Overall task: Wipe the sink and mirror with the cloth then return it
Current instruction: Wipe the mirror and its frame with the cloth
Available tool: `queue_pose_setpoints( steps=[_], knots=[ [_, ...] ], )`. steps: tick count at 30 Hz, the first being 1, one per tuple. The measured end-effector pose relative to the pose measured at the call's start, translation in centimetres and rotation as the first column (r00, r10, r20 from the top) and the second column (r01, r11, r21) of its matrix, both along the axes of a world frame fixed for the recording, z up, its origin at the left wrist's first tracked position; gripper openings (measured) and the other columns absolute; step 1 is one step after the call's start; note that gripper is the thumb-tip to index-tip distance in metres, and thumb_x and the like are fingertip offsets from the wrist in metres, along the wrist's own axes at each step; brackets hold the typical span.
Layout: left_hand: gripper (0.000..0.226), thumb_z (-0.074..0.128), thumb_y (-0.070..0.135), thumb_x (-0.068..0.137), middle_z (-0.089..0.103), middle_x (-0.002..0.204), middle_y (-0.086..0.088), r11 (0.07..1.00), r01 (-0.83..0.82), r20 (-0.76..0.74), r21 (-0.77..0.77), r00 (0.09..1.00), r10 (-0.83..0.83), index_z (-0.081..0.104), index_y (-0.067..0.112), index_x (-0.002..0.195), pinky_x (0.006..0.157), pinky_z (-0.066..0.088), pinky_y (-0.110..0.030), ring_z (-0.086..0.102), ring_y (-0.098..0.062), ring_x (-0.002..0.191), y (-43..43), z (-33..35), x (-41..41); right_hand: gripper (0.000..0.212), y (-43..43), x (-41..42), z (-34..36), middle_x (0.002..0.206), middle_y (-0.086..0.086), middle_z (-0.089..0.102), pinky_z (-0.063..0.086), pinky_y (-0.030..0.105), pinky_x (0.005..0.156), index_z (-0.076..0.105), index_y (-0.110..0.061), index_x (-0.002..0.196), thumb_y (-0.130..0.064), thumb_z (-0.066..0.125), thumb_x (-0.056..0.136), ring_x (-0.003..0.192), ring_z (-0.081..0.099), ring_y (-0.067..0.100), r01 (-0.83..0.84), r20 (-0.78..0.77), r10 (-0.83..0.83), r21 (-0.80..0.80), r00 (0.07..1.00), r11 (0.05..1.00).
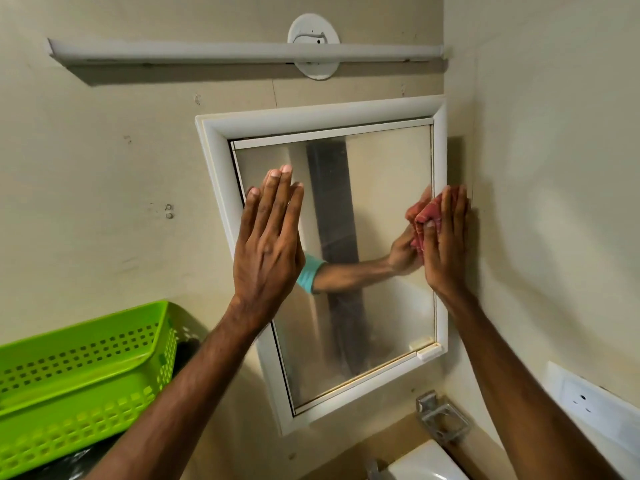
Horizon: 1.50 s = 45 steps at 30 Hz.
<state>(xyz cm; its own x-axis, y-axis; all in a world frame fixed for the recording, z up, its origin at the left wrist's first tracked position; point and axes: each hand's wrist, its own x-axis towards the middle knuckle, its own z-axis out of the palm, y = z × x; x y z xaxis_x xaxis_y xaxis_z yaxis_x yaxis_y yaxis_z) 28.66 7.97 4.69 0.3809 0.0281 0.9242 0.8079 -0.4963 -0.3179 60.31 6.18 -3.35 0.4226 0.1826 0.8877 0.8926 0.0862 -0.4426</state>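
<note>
A white-framed mirror (377,244) hangs on the beige wall, its glass hazy and streaked. My left hand (268,244) lies flat with straight fingers against the mirror's left edge. My right hand (445,244) presses a red cloth (426,216) with straight fingers against the mirror's right edge, and the thumb rests on the cloth. Glass reflects the cloth, the hand and a forearm with a teal sleeve. A corner of the white sink (422,462) shows at the bottom, with a bit of the tap (373,470).
A green perforated plastic basket (79,379) sits at lower left. A metal holder (441,419) is fixed below the mirror. A white socket plate (588,403) is on the right wall. A tube light fitting (242,51) runs above the mirror.
</note>
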Motion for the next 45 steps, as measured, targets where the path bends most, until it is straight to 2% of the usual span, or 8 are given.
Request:
queue_pose_setpoints(
  steps=[9, 13, 17, 25, 31, 38, 42, 45],
  knots=[
    [0.060, 0.014, 0.010, 0.101, 0.020, 0.167, -0.019, 1.000, -0.022, -0.016, -0.016, 1.000, 0.022, 0.030, 0.002, 0.159, 0.127, 0.020, -0.051, 0.017, -0.032, 0.157, -0.3, -0.1, 0.0, 0.066, -0.4, -2.7, -9.7, 0.174, 0.009, 0.006, 0.013, 0.058, 0.129, 0.015, -0.013, 0.165, -0.045, 0.029, 0.109, 0.162, 0.004, 0.028, 0.038, -0.115, -0.047, -0.081, 0.992, 0.996],
    [0.059, 0.028, 0.008, 0.101, 0.018, 0.168, -0.018, 1.000, -0.012, -0.020, -0.016, 1.000, 0.012, 0.028, 0.003, 0.159, 0.128, 0.018, -0.049, 0.015, -0.031, 0.158, 0.0, -0.3, 0.0, 0.069, -0.4, -2.9, -6.5, 0.174, 0.011, 0.008, 0.008, 0.054, 0.130, 0.016, -0.013, 0.165, -0.053, 0.018, 0.109, 0.162, 0.006, 0.029, 0.062, -0.091, -0.068, -0.069, 0.994, 0.996],
    [0.059, 0.036, 0.006, 0.100, 0.021, 0.167, -0.018, 1.000, 0.007, -0.007, 0.011, 1.000, -0.007, 0.030, 0.003, 0.158, 0.128, 0.019, -0.049, 0.018, -0.031, 0.157, 0.3, -0.3, 0.1, 0.065, 0.5, -2.7, -4.0, 0.174, 0.011, 0.008, 0.004, 0.052, 0.131, 0.013, -0.016, 0.166, -0.047, 0.023, 0.109, 0.162, 0.005, 0.030, 0.059, -0.076, -0.060, -0.025, 0.995, 0.998],
    [0.062, 0.030, 0.005, 0.098, 0.016, 0.169, -0.017, 1.000, 0.021, -0.003, -0.022, 1.000, -0.021, 0.025, 0.004, 0.160, 0.129, 0.014, -0.047, 0.014, -0.030, 0.158, 0.1, -0.3, 0.0, 0.065, -0.3, -3.9, -12.5, 0.175, 0.006, 0.007, 0.005, 0.050, 0.131, 0.014, -0.017, 0.166, -0.042, 0.032, 0.109, 0.162, 0.003, 0.024, -0.002, -0.198, -0.004, -0.029, 0.980, 1.000],
    [0.060, 0.028, 0.004, 0.099, 0.017, 0.169, -0.017, 0.998, 0.064, 0.014, -0.022, 0.998, -0.064, 0.026, 0.004, 0.160, 0.129, 0.016, -0.047, 0.014, -0.029, 0.158, 0.0, -0.2, 0.1, 0.063, 0.1, -6.5, -11.8, 0.174, 0.009, 0.009, 0.005, 0.056, 0.130, 0.020, -0.013, 0.164, -0.036, 0.033, 0.107, 0.162, 0.003, 0.027, -0.020, -0.313, 0.020, 0.004, 0.949, 1.000],
    [0.060, 0.010, 0.007, 0.102, 0.023, 0.167, -0.017, 0.994, 0.109, -0.001, -0.023, 0.994, -0.109, 0.031, 0.003, 0.158, 0.128, 0.020, -0.047, 0.020, -0.030, 0.157, -0.3, -0.2, -0.1, 0.068, -0.9, -20.0, -12.6, 0.175, 0.005, 0.003, 0.008, 0.057, 0.130, 0.009, -0.025, 0.166, -0.033, 0.040, 0.106, 0.162, -0.001, 0.032, -0.191, -0.128, 0.179, -0.081, 0.975, 0.978],
    [0.056, 0.033, -0.001, 0.100, 0.029, 0.165, -0.018, 0.981, 0.193, 0.025, 0.000, 0.981, -0.193, 0.037, 0.003, 0.156, 0.127, 0.023, -0.047, 0.025, -0.031, 0.155, -0.1, -0.2, -0.3, 0.065, -1.8, -26.9, -13.8, 0.175, 0.003, 0.005, 0.009, 0.063, 0.127, 0.024, -0.020, 0.163, -0.029, 0.041, 0.102, 0.161, -0.001, 0.037, -0.276, 0.089, 0.299, -0.208, 0.950, 0.938],
    [0.056, 0.045, -0.008, 0.096, 0.036, 0.162, -0.018, 0.967, 0.253, 0.056, 0.020, 0.966, -0.254, 0.045, 0.002, 0.152, 0.125, 0.028, -0.047, 0.030, -0.032, 0.153, 0.1, -0.5, -0.7, 0.073, -2.2, -27.5, -13.9, 0.175, 0.000, 0.005, 0.015, 0.068, 0.124, 0.014, -0.027, 0.165, -0.029, 0.043, 0.099, 0.161, -0.002, 0.035, -0.294, 0.182, 0.352, -0.281, 0.918, 0.913]
  ],
)
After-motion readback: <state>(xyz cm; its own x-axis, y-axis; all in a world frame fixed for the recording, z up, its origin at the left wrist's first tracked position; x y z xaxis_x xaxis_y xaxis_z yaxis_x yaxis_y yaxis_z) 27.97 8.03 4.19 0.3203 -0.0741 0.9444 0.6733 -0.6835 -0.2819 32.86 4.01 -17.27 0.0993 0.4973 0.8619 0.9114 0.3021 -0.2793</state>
